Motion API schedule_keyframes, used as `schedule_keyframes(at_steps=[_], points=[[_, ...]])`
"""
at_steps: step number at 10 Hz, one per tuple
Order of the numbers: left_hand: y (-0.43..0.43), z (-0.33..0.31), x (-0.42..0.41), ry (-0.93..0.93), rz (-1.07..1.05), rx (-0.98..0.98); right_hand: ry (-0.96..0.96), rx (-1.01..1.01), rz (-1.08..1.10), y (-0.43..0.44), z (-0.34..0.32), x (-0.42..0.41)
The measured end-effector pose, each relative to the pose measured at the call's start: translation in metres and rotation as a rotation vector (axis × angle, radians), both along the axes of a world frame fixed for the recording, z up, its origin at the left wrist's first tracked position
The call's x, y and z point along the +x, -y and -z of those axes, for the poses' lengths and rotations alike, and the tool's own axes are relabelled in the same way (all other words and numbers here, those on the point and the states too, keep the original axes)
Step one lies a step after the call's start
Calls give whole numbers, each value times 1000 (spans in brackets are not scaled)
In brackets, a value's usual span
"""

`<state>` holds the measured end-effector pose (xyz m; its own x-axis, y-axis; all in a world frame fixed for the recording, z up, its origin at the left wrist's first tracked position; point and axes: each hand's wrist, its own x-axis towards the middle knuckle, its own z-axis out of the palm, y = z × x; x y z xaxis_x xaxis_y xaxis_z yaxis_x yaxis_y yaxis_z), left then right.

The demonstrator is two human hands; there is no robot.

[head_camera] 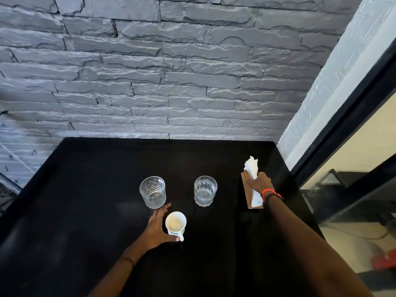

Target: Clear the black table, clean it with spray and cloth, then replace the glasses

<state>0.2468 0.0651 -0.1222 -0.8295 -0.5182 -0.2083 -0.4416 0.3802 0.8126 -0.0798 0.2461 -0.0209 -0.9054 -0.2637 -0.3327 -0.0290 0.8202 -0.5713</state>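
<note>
Two clear tumblers stand on the black table: a cut-pattern glass at centre left and a second glass to its right. A small white cup sits in front of the left glass. My left hand curls around the cup's left side, thumb under its handle, fingers spread. My right hand grips a wooden napkin holder with white paper napkins near the table's right edge.
A grey stone-brick wall rises directly behind the table. On the right, a white wall edge and a black window frame border the table. Dark furniture shows through the glass.
</note>
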Motion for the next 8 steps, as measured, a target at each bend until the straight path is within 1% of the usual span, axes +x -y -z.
schedule_keyframes(at_steps=[1,3,4,5,6,7,8], points=[[1,-6,3,3,3,-7,6,14,-8,0,7,-11],[2,-14,15,90,2,-28,30,-3,1,-6,17,-27],[8,-25,29,144,36,-63,6,27,-30,-9,19,-29],[15,-45,37,133,54,-81,-101,10,-23,-7,9,-25],[17,-75,37,38,38,-106,-267,-83,-33,-4,-15,-24],[26,-120,24,-74,41,-197,-447,-112,-31,9,-49,-30],[41,-170,3,-191,15,-378,-596,-185,-82,21,-98,-27]])
